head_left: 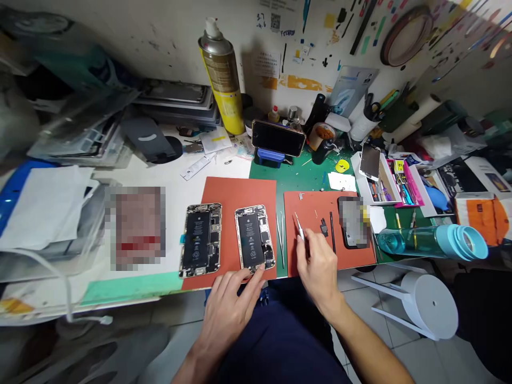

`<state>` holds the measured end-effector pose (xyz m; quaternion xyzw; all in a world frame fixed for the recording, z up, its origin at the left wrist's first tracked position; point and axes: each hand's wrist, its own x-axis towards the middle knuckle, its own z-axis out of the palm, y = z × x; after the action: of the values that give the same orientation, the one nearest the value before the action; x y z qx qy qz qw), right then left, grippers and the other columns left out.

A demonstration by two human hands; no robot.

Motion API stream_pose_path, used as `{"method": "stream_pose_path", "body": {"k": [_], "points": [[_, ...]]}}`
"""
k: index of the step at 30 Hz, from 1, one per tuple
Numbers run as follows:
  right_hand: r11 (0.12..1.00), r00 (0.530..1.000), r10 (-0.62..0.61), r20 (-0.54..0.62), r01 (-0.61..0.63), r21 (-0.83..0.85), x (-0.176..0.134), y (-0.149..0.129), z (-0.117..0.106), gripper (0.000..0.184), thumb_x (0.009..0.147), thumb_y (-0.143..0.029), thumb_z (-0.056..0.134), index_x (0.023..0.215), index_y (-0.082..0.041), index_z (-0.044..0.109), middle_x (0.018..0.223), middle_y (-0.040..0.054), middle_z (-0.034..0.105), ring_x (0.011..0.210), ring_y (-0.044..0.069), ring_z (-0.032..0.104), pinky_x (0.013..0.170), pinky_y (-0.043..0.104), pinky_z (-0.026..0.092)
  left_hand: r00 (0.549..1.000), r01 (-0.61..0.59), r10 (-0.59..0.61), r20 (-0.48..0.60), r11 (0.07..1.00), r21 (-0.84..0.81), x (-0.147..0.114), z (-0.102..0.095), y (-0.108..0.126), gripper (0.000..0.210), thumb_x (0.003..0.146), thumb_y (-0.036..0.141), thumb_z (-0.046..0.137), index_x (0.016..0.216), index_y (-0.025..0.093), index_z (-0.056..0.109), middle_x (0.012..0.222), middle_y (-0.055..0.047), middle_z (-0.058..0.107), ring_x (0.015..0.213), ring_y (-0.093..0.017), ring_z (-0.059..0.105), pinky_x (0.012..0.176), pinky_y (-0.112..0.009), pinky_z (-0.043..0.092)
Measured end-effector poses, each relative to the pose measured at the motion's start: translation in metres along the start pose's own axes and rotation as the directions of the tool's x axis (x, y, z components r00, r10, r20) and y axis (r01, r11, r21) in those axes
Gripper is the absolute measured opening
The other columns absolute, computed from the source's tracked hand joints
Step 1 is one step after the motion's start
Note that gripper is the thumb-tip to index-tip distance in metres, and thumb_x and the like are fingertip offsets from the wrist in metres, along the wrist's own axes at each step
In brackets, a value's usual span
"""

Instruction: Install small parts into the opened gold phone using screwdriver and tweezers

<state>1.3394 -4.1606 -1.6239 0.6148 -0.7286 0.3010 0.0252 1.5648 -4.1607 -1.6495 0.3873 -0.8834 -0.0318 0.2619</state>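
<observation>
Two opened phones lie on a red-brown mat, each showing a black battery and bare inner parts: a left phone and a right phone. My left hand is palm down at the mat's front edge, its fingers stretched out and fingertips touching the lower end of the right phone. In my right hand is a slim screwdriver, gripped between thumb and fingers, its tip pointing away from me over the second mat. Metal tweezers lie between the two mats.
Beyond my right hand lie a black pry stick and a dark phone, partly blurred. A blue water bottle lies on its side at right. Behind stand a propped phone and a spray can. A white stool is below.
</observation>
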Motion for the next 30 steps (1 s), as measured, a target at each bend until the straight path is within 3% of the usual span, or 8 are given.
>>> {"method": "stream_pose_path", "body": {"k": [8, 17, 22, 26, 30], "points": [[0.977, 0.999, -0.042, 0.012, 0.043, -0.21, 0.007, 0.001, 0.024, 0.026, 0.111, -0.018, 0.048, 0.121, -0.009, 0.071, 0.084, 0.0083, 0.068, 0.073, 0.022, 0.066, 0.063, 0.032, 0.053, 1.0, 0.004, -0.004, -0.029, 1.0, 0.003, -0.004, 0.004, -0.005, 0.037, 0.104, 0.016, 0.066, 0.141, 0.019, 0.066, 0.103, -0.009, 0.063, 0.087, -0.02, 0.061, 0.079, -0.034, 0.045], [0.993, 0.999, -0.001, -0.047, -0.004, -0.121, -0.011, 0.004, 0.005, 0.02, 0.11, -0.019, 0.055, 0.121, -0.01, 0.069, 0.091, 0.0096, 0.07, 0.083, 0.023, 0.068, 0.074, 0.035, 0.056, 1.0, -0.021, 0.02, 0.003, 0.999, 0.05, -0.006, 0.008, -0.013, 0.034, 0.107, 0.018, 0.062, 0.141, 0.022, 0.066, 0.103, -0.007, 0.06, 0.08, -0.017, 0.055, 0.078, -0.033, 0.043], [0.984, 0.988, 0.14, -0.072, -0.147, -0.104, -0.016, 0.028, -0.013, 0.022, 0.112, -0.019, 0.051, 0.12, -0.014, 0.071, 0.097, 0.0106, 0.073, 0.088, 0.023, 0.071, 0.079, 0.035, 0.056, 1.0, -0.027, 0.028, -0.008, 0.998, 0.056, -0.007, 0.009, -0.013, 0.035, 0.104, 0.014, 0.066, 0.14, 0.018, 0.064, 0.105, -0.008, 0.058, 0.081, -0.018, 0.053, 0.08, -0.034, 0.043], [0.943, 0.952, 0.304, 0.036, -0.296, -0.153, 0.001, 0.045, -0.021, 0.024, 0.111, -0.024, 0.053, 0.121, -0.015, 0.072, 0.106, 0.013, 0.074, 0.094, 0.026, 0.072, 0.082, 0.036, 0.056, 0.999, -0.034, 0.034, -0.01, 0.999, 0.043, -0.005, 0.009, -0.014, 0.035, 0.104, 0.013, 0.066, 0.138, 0.018, 0.065, 0.105, -0.008, 0.058, 0.081, -0.018, 0.053, 0.079, -0.034, 0.043], [0.923, 0.922, 0.365, 0.126, -0.342, -0.176, 0.025, 0.047, -0.019, 0.021, 0.108, -0.023, 0.059, 0.121, -0.014, 0.073, 0.111, 0.0143, 0.073, 0.095, 0.027, 0.073, 0.079, 0.035, 0.054, 1.0, -0.012, 0.013, -0.027, 0.999, 0.034, -0.004, 0.008, -0.011, 0.035, 0.103, 0.013, 0.067, 0.137, 0.021, 0.067, 0.107, -0.008, 0.058, 0.08, -0.018, 0.054, 0.08, -0.034, 0.044]]}}
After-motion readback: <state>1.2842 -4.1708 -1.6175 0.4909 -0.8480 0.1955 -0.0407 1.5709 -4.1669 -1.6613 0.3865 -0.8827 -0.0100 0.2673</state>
